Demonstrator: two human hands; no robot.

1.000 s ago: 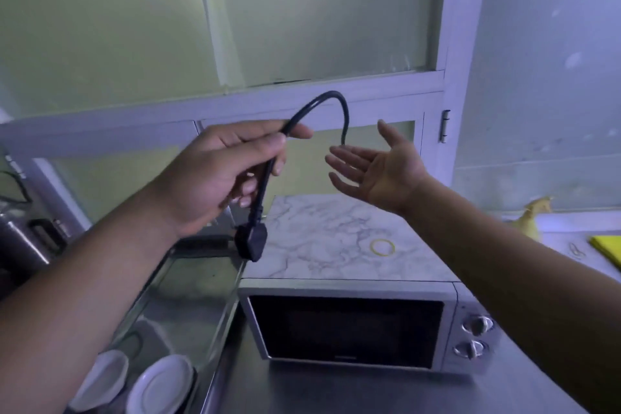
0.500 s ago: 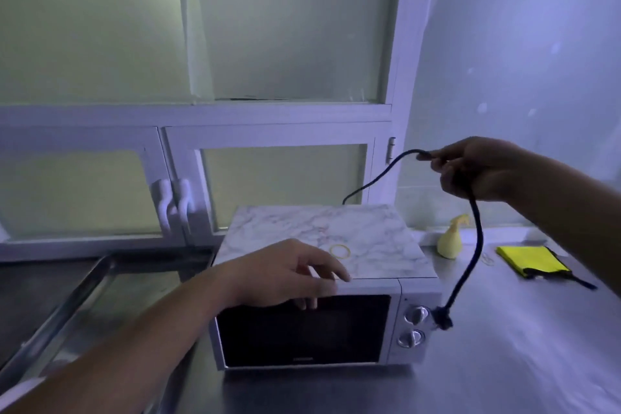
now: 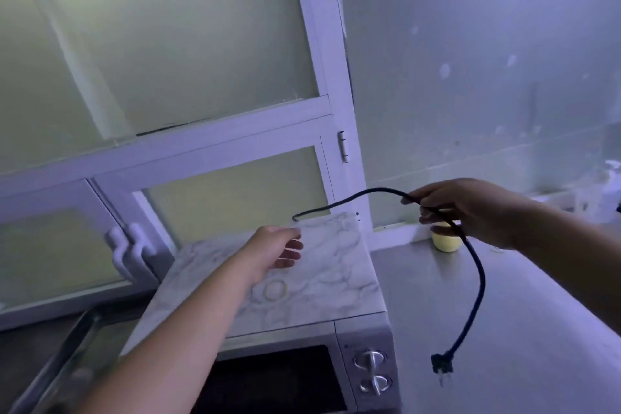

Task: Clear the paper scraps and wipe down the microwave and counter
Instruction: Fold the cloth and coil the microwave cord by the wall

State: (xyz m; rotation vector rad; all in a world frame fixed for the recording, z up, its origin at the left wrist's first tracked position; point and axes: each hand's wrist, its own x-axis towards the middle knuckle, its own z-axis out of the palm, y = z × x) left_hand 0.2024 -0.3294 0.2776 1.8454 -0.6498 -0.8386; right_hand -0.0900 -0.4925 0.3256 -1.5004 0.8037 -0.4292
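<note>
The silver microwave [image 3: 364, 339] stands on the steel counter [image 3: 524, 329], topped with a marble-patterned sheet [image 3: 336, 276]. A yellow rubber band [image 3: 275, 290] lies on that sheet. My right hand [image 3: 470, 208] grips the microwave's black power cord [image 3: 479, 282] above the counter; the plug [image 3: 442, 365] dangles free below. The cord runs back behind the microwave. My left hand [image 3: 275, 249] reaches over the marble top with fingers relaxed, holding nothing. No paper scraps or cloth show in view.
A small yellow object [image 3: 445, 241] sits on the counter by the wall, partly behind my right hand. White-framed frosted cabinet doors with handles [image 3: 129, 247] stand behind the microwave. A sink edge [image 3: 67, 343] lies at the lower left.
The cord passed from my left hand to my right, which now holds it out to the right. My left hand moved from the microwave's front edge further back over its top. The view tilted up.
</note>
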